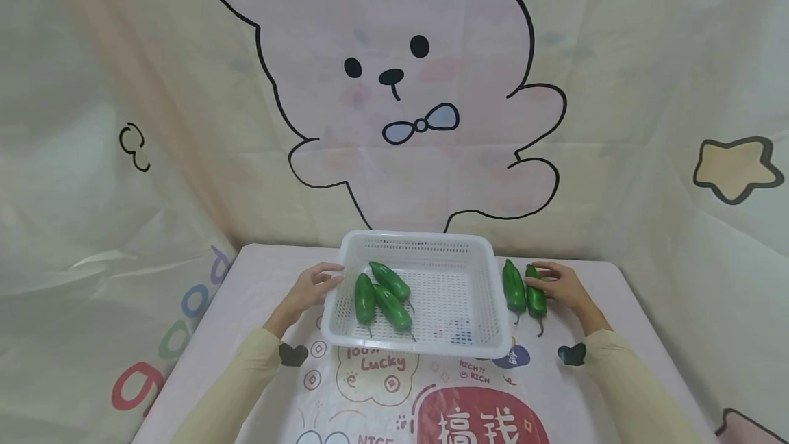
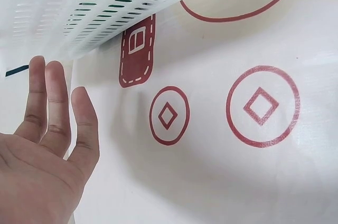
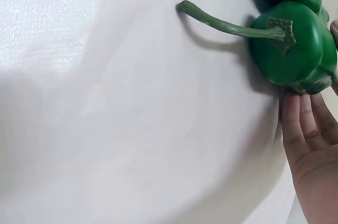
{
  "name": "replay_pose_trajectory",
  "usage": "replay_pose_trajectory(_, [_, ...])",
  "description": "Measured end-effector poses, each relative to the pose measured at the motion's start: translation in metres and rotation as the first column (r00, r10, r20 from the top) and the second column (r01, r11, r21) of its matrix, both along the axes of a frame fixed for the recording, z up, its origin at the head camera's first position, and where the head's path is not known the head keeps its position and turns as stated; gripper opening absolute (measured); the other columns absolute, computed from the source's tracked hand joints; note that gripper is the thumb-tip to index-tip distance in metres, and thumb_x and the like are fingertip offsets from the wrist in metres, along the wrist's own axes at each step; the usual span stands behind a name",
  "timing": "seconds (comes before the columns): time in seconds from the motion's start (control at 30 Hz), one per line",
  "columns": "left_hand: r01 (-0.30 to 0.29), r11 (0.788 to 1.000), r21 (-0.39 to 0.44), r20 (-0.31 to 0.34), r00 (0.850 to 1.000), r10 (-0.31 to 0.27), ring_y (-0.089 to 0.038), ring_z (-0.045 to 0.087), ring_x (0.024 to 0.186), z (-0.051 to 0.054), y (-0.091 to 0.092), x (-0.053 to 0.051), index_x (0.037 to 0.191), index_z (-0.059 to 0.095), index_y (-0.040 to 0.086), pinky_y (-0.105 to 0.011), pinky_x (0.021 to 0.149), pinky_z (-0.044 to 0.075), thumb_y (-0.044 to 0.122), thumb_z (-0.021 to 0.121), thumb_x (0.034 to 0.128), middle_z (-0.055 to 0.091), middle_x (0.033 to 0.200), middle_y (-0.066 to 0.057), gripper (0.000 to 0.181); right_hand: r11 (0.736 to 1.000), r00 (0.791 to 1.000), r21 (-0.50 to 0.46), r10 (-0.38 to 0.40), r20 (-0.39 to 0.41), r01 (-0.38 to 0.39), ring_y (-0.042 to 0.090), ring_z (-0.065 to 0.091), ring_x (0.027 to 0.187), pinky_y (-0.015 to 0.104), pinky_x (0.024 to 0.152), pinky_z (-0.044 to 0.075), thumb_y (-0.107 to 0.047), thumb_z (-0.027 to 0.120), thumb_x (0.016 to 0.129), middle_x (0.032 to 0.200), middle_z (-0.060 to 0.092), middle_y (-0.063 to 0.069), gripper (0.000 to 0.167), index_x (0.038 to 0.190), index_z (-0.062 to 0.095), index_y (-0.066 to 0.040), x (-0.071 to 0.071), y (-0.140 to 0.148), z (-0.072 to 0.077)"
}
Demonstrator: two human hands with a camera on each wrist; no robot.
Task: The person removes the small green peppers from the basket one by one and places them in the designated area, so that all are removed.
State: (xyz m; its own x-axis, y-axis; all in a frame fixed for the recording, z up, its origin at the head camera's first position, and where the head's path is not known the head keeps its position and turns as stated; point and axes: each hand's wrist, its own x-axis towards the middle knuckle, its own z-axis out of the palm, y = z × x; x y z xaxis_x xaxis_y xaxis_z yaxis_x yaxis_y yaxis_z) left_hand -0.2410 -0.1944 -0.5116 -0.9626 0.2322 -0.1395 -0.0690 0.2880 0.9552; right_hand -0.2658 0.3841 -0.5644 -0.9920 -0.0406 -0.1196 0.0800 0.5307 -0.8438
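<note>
A white plastic basket (image 1: 459, 293) with perforated walls stands on the table, with 3 green chili peppers (image 1: 391, 308) lying in its left half. My left hand (image 1: 310, 286) is at the basket's left rim, its fingers fairly straight; in the left wrist view the fingers (image 2: 57, 100) reach up beside the basket's wall. Two more peppers lie side by side just right of the basket. My right hand (image 1: 559, 284) holds the outer pepper (image 1: 535, 300) between thumb and fingers near its far end. The inner pepper (image 1: 513, 288) lies close to it, stem toward me.
A pale printed cloth (image 1: 277, 403) covers the table. Behind it hangs a curtain (image 1: 401, 177) with a cartoon bear, close to the basket's far side. More printed curtains (image 1: 653, 211) enclose the left and right sides.
</note>
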Motion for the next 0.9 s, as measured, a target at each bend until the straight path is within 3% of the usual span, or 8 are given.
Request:
replay_pose_trajectory(0.17, [0.009, 1.0, -0.001, 0.006, 1.0, -0.009, -0.045, 0.062, 0.114, 0.012, 0.002, 0.006, 0.139, 0.056, 0.002, -0.05, 0.089, 0.059, 0.019, 0.065, 0.1022, 0.057, 0.132, -0.031, 0.042, 1.0, 1.0, 0.022, 0.005, -0.011, -0.005, 0.05, 0.053, 0.121, 0.04, 0.083, 0.062, -0.033, 0.077, 0.094, 0.134, 0.052, 0.037, 0.072, 0.144, 0.047, 0.009, -0.001, 0.001, -0.002])
replay_pose_trajectory(0.47, [-0.011, 1.0, -0.003, -0.008, 1.0, 0.011, -0.046, 0.061, 0.114, 0.011, 0.003, 0.007, 0.139, 0.056, 0.002, -0.05, 0.088, 0.059, 0.021, 0.065, 0.1024, 0.055, 0.134, -0.032, 0.042, 0.996, 0.999, 0.085, 0.034, -0.026, -0.032, 0.052, 0.048, 0.127, 0.056, 0.098, 0.052, -0.04, 0.073, 0.096, 0.137, 0.052, 0.035, 0.074, 0.146, 0.045, 0.007, 0.003, 0.005, -0.001])
replay_pose_trajectory(0.57, [-0.022, 1.0, -0.014, 0.002, 1.0, 0.022, -0.046, 0.061, 0.115, 0.003, 0.002, 0.002, 0.14, 0.056, 0.002, -0.051, 0.089, 0.059, 0.019, 0.064, 0.1026, 0.055, 0.134, -0.032, 0.042, 0.996, 0.999, 0.081, 0.046, -0.02, -0.044, 0.054, 0.046, 0.129, 0.059, 0.1, 0.05, -0.04, 0.072, 0.096, 0.14, 0.049, 0.036, 0.076, 0.148, 0.042, 0.007, 0.006, 0.007, 0.0])
replay_pose_trajectory(0.73, [-0.039, 0.999, -0.032, -0.004, 0.999, 0.039, -0.044, 0.062, 0.115, -0.018, -0.003, -0.009, 0.14, 0.056, 0.005, -0.051, 0.088, 0.059, 0.024, 0.066, 0.102, 0.058, 0.132, -0.029, 0.044, 0.995, 0.998, 0.082, 0.062, -0.033, -0.059, 0.053, 0.044, 0.131, 0.06, 0.098, 0.051, -0.041, 0.07, 0.097, 0.145, 0.044, 0.035, 0.078, 0.152, 0.037, 0.004, 0.014, 0.011, 0.007])
replay_pose_trajectory(0.9, [-0.035, 0.999, -0.02, -0.009, 0.999, 0.035, -0.041, 0.062, 0.115, -0.024, -0.005, -0.012, 0.14, 0.058, 0.008, -0.051, 0.087, 0.059, 0.029, 0.069, 0.1, 0.059, 0.131, -0.025, 0.046, 0.999, 0.995, 0.016, 0.041, -0.087, -0.039, 0.054, 0.043, 0.131, 0.054, 0.097, 0.053, -0.038, 0.069, 0.099, 0.147, 0.042, 0.035, 0.075, 0.153, 0.036, 0.002, 0.025, 0.014, 0.017])
